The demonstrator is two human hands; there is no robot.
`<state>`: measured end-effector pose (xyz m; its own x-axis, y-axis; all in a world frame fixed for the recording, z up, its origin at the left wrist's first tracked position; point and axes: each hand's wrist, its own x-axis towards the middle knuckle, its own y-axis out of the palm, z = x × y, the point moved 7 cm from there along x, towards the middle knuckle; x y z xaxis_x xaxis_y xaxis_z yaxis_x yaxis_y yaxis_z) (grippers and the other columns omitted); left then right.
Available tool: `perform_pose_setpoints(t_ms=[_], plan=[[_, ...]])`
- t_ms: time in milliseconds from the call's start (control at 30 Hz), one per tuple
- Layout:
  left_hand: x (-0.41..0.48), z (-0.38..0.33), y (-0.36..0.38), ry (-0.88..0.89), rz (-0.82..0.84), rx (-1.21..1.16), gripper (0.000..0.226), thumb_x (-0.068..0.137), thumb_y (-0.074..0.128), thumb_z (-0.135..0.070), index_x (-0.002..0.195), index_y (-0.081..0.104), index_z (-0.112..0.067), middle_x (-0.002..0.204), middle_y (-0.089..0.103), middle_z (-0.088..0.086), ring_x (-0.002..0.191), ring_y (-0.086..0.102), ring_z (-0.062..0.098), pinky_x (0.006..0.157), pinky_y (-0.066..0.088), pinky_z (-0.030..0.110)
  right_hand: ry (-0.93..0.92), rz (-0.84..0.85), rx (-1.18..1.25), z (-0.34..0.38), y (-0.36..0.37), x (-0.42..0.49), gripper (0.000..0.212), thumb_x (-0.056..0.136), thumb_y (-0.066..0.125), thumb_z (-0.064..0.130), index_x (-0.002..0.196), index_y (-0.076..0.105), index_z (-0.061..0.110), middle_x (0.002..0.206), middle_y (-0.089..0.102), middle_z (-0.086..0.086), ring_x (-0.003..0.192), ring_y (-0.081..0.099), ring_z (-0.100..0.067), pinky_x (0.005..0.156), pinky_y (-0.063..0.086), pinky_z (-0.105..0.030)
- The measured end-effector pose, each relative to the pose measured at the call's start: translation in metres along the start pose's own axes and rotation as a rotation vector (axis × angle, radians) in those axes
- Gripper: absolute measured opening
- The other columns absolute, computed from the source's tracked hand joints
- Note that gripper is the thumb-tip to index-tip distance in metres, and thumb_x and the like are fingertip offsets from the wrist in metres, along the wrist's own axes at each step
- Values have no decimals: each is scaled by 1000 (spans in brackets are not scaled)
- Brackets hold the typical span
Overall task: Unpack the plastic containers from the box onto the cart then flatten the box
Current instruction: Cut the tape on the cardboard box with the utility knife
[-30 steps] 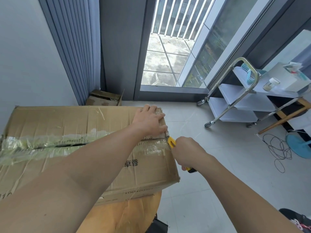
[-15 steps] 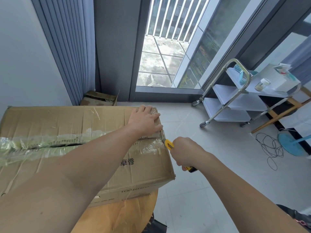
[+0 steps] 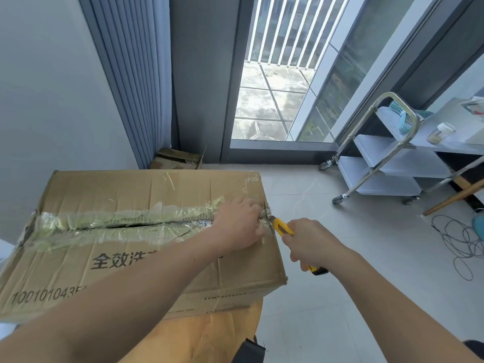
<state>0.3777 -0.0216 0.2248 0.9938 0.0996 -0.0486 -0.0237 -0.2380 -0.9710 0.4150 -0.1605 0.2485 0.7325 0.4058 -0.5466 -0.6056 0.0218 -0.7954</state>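
Big cardboard box point(image 3: 131, 231) sits on a round wooden table point(image 3: 209, 334), hanging over the table's edge. It has black printed characters and a number on the flap nearest the camera. The top seam is covered with wrinkly clear tape point(image 3: 104, 224), and there's a dark gap along the middle of the seam. The flaps are down, so you can't see anything inside.

Left hand point(image 3: 238, 224) lies palm down on top of the box, right at the right end of the seam. Its fingers are bent over the crumpled tape at that edge. Can't tell if they're pinching the tape or just pressing down on it.

Right hand point(image 3: 311, 242) is just off the right end of the box, wrapped in a full fist around a yellow knife point(image 3: 281, 227). The black butt of the knife pokes out under the fist. The front end points at the box edge and meets the tape right beside the left fingertips. The blade itself is too small to make out.

The cart point(image 3: 387, 153) stands well off to the right of the box, by the glass door. It has a chrome frame and white shelves, with a small jar point(image 3: 441, 132) on the top one. A tangle of cable point(image 3: 461, 239) lies on the floor to the right of the box, nearer the camera than the cart. Behind the box, in the corner by the curtain, there's a smaller open carton point(image 3: 178, 159).
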Motion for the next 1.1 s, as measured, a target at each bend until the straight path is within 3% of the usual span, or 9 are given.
perform_pose_setpoints(t_ms=[133,267,333,567,733,800,900,1000,1100], plan=[[1,-2,5,-44,54,-20,33,94,47,-40,114,59,-16,119,57,3,115,49,24,89,39,37,-13,-4,8,-5,6,3,21,98,41,23,93,55,8,80,71,-8,50,68,-21,66,59,-38],[10,5,6,-182,160,-244,30,85,60,-42,75,48,-16,78,50,-1,78,48,21,59,33,34,-27,-16,-14,-6,4,4,21,98,40,24,93,56,11,80,69,-7,53,70,-21,66,60,-40],[13,8,8,-213,233,-366,29,85,62,-40,76,47,-16,73,49,2,69,44,19,58,30,33,-27,-15,-20,-6,4,5,21,98,40,23,93,56,11,80,70,-8,54,71,-22,66,61,-40],[13,8,8,-221,279,-432,22,86,65,-39,83,55,-19,80,55,2,74,53,23,65,37,34,-12,71,69,-10,6,4,21,97,42,18,99,57,4,80,73,-12,43,64,-19,63,59,-37],[9,12,9,-217,271,-477,25,90,61,-36,81,63,-12,80,67,5,92,66,30,74,44,33,-39,97,89,-15,8,-9,22,97,40,22,94,57,8,76,73,-8,43,62,-16,54,52,-29],[8,10,3,-204,256,-497,28,92,60,-34,90,68,-8,89,73,8,89,67,26,77,51,36,-38,151,84,-20,8,-18,19,96,41,22,91,56,11,73,73,-5,42,61,-16,51,50,-27],[5,7,-12,-140,205,-515,19,92,59,-32,95,68,-15,89,71,4,83,67,25,70,55,39,-21,202,79,-33,3,-37,18,95,44,25,95,60,17,70,73,0,42,60,-16,50,44,-23],[-3,3,-26,-64,192,-445,26,93,56,-34,113,65,-19,100,61,-3,89,62,20,77,54,35,-16,32,181,-41,-17,-48,14,97,47,30,96,60,24,71,73,2,45,63,-15,51,43,-24],[-15,8,-39,-34,158,-417,37,95,54,-33,130,57,-21,120,54,-3,96,59,15,87,51,33,9,-103,337,-41,-21,-56,13,98,51,31,97,58,21,72,73,4,49,65,-17,56,45,-28]])
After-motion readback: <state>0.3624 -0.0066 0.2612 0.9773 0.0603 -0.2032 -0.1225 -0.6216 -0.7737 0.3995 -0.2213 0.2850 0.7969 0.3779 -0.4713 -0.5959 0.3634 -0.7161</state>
